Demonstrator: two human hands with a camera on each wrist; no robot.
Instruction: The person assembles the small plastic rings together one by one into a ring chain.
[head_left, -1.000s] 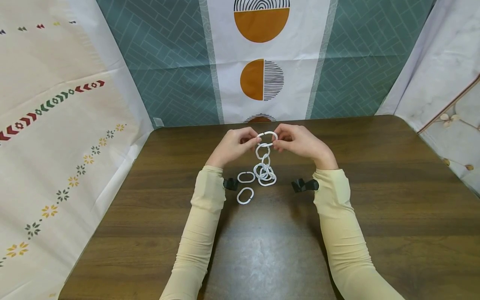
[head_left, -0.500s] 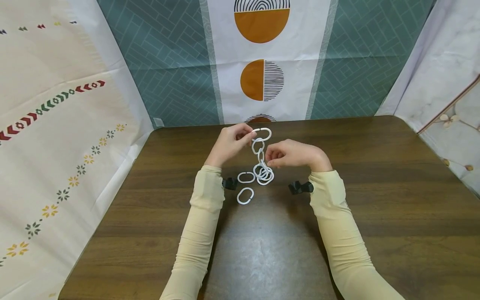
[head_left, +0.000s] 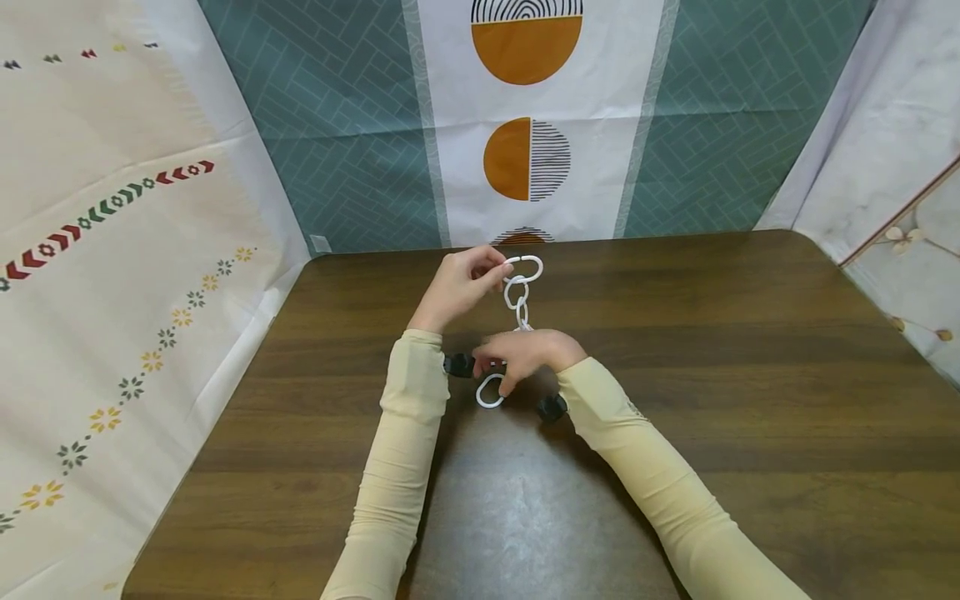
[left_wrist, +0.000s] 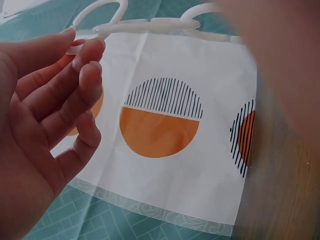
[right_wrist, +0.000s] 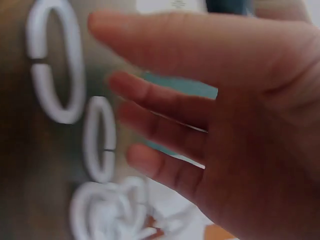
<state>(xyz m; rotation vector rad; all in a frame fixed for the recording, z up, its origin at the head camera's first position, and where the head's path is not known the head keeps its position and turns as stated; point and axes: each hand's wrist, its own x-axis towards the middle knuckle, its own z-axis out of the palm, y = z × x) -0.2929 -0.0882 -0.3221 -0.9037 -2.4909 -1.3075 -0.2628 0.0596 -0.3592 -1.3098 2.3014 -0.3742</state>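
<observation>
My left hand pinches the end link of a white plastic chain between thumb and fingertips. From it the chain hangs down toward the table. In the head view my right hand hides the chain's lower part; the right wrist view shows those links bunched in a pile. The right hand reaches low over two loose oval links, its fingers spread and holding nothing. One loose link has a small gap in its side, and so does the other link, nearer the pile.
A brown wooden table lies beneath both hands. A teal and white patterned cloth hangs along its far edge, with light cloths at either side. Each wrist carries a black camera mount, such as the right mount.
The right hand has let go of the end link and moved down and left, over the loose links. The left hand has shifted slightly left and still holds the end link.
</observation>
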